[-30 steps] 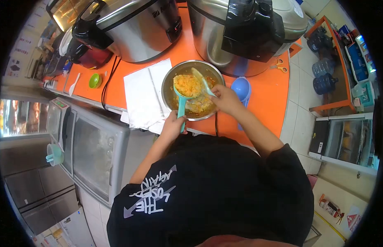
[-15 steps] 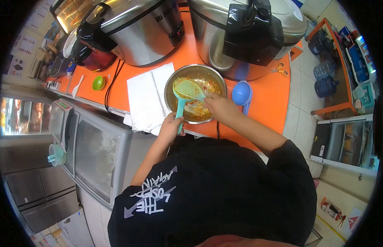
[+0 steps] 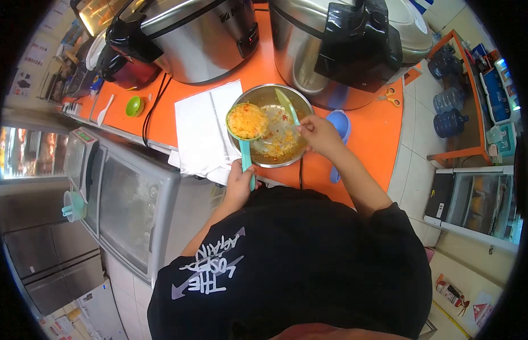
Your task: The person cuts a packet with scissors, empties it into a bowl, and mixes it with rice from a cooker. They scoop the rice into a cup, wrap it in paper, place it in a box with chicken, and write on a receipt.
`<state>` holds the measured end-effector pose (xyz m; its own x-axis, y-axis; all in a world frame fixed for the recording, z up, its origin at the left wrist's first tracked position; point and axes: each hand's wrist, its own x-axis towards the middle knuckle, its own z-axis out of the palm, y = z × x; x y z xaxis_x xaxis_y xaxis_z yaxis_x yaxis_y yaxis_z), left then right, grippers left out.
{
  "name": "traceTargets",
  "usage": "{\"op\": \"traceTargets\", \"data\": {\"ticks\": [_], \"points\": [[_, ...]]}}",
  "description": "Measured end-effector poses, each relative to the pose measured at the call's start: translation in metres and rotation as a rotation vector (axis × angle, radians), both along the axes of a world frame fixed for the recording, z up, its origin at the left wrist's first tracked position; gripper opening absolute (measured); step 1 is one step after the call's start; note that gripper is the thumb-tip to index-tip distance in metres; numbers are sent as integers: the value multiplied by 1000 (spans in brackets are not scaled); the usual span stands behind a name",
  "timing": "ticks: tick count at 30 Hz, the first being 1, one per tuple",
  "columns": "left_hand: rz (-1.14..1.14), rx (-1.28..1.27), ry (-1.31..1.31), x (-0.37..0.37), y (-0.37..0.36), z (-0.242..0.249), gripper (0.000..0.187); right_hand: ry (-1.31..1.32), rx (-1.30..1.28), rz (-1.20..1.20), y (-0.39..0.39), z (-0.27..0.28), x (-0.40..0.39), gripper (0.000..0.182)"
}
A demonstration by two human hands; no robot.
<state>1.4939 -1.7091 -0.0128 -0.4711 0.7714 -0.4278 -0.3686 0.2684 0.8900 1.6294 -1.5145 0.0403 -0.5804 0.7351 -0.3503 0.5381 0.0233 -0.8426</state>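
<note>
My left hand (image 3: 240, 182) is closed round the handle of a teal scoop (image 3: 245, 153). Yellow-orange rice (image 3: 247, 120) with red bits fills the scoop's bowl, over the left side of a steel bowl (image 3: 268, 164). My right hand (image 3: 320, 136) pinches the handle of a green spatula (image 3: 286, 103) at the bowl's right rim, the blade pointing up and away. Some rice (image 3: 278, 148) and sauce cling to the inside of the steel bowl. A blue scoop (image 3: 339, 126) lies to the right of the bowl, partly behind my right forearm.
White paper sheets (image 3: 201, 127) lie left of the bowl on the orange table (image 3: 377, 136). Two big steel cookers (image 3: 201, 51) (image 3: 298, 62) stand behind. Orange scissors (image 3: 393, 97), a green cup (image 3: 134, 106), a white paddle (image 3: 106, 110) and black cables (image 3: 153, 113) are also on the table.
The spatula has lifted off the teal scoop and moved right with my right hand. The teal scoop's rice filling now shows, uncovered. The view has shifted slightly.
</note>
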Motion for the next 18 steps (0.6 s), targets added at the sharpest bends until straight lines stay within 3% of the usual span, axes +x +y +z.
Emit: {"op": "traceTargets", "data": {"ticks": [3, 6, 9, 12, 13, 16, 18], "points": [[52, 60, 63, -1, 6, 3, 23, -242, 671, 354, 17, -19, -2, 17], [98, 172, 36, -3, 14, -8, 25, -613, 553, 507, 12, 2, -33, 18], [123, 223, 9, -10, 22, -5, 25, -604, 708, 778, -3, 4, -43, 18], [161, 258, -36, -10, 24, -4, 25, -482, 773, 739, 12, 46, -70, 18], [174, 281, -56, -10, 25, -5, 25, -590, 717, 704, 15, 46, -84, 18], [188, 306, -76, -16, 23, -4, 24, -564, 808, 883, 7, -7, -87, 18], [192, 322, -89, -21, 20, -8, 23, -646, 792, 1044, -9, 28, -80, 15]]}}
